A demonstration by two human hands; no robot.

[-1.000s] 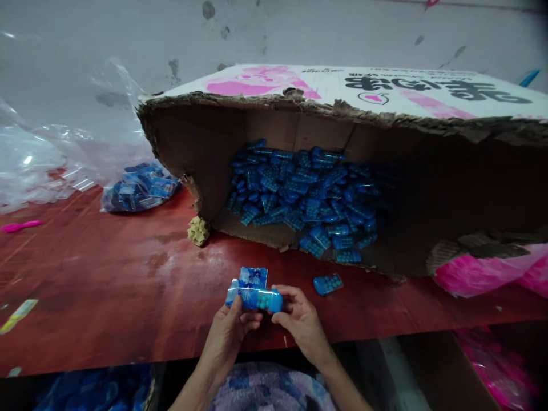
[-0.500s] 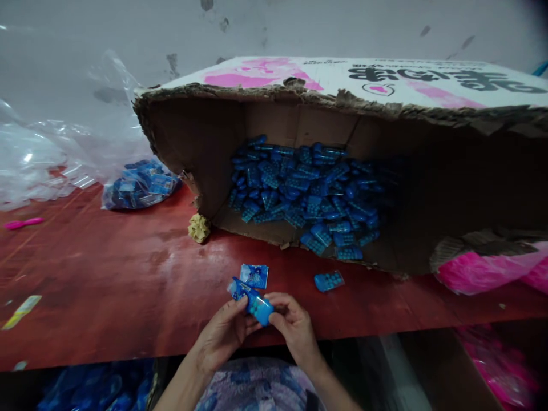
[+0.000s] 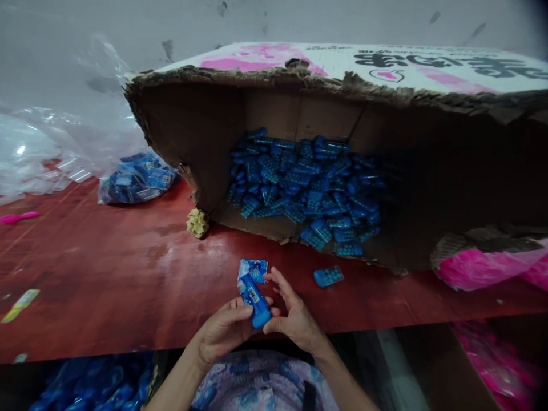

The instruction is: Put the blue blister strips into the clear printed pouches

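Seemingly, a printed card point(image 3: 254, 293) is already on the blue pack point(image 3: 260, 317) pinched in the left hand point(image 3: 225, 332) above the table point(image 3: 107, 274), the right hand point(image 3: 299, 325) half open beside it, contact unclear, while one loose pack point(image 3: 328, 277) and the heap point(image 3: 299, 182) in the box point(image 3: 201, 160) look cardless.

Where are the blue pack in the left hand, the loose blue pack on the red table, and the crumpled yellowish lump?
Held blue pack point(image 3: 257, 305): head view, middle of its labelled side.
Loose blue pack point(image 3: 328, 277): head view, middle of its upper face.
Crumpled yellowish lump point(image 3: 197, 223): head view, middle of its visible side.
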